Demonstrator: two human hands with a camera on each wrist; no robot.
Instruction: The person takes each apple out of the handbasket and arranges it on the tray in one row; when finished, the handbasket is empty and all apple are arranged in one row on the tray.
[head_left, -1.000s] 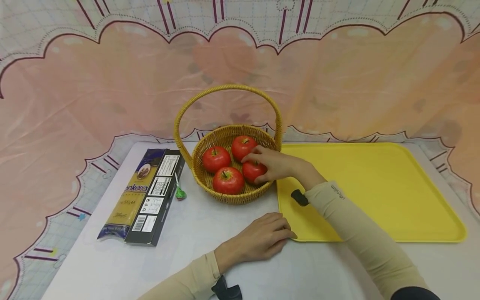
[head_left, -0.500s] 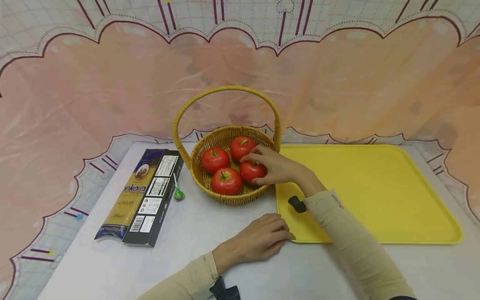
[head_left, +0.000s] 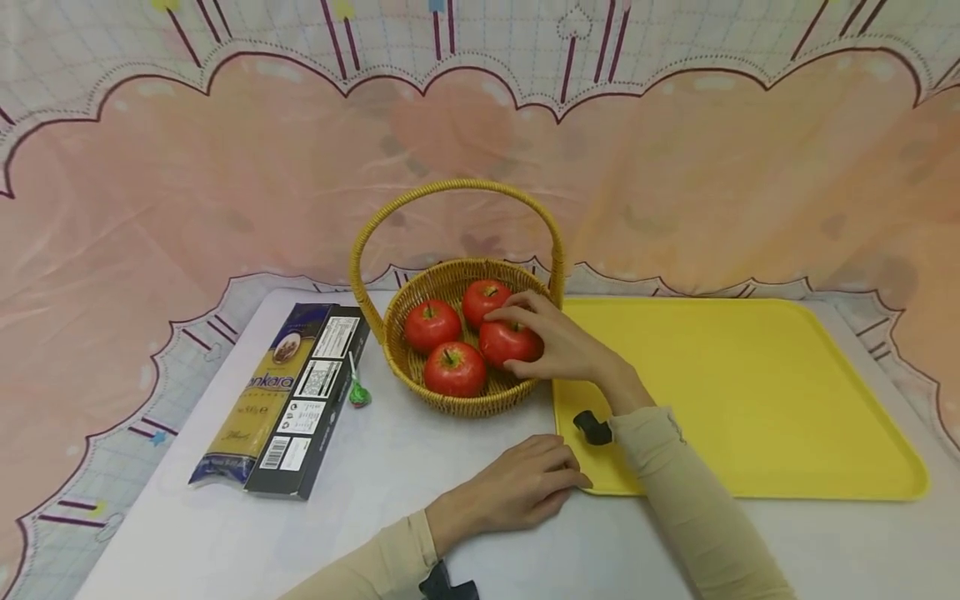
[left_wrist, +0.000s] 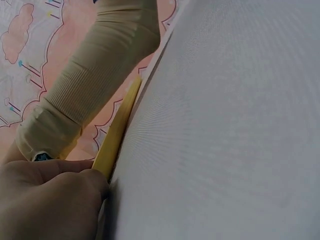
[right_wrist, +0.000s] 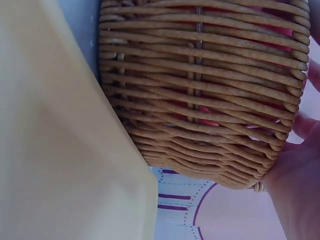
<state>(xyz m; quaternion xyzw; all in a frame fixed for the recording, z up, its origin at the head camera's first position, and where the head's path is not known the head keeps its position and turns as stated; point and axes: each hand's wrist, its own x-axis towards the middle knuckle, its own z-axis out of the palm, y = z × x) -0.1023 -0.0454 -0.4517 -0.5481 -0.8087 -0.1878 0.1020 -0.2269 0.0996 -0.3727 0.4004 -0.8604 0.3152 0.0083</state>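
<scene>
A wicker basket with a tall arched handle holds several red apples. My right hand reaches over its right rim and grips the rightmost apple, fingers on the far side and thumb on the near side. The right wrist view shows the basket's woven wall close up, with part of my hand at its rim. My left hand rests at the front left corner of a yellow tray. In the left wrist view its finger and thumb pinch the tray's edge.
Left of the basket lie a gold and blue pasta packet and a dark box with white labels. A green-wrapped lollipop lies between the box and the basket. A patterned curtain hangs behind the white table.
The gripped apple has shifted slightly in the basket, and its stem now tips differently. The right forearm has drawn a little lower and left. My left hand stays at the tray corner.
</scene>
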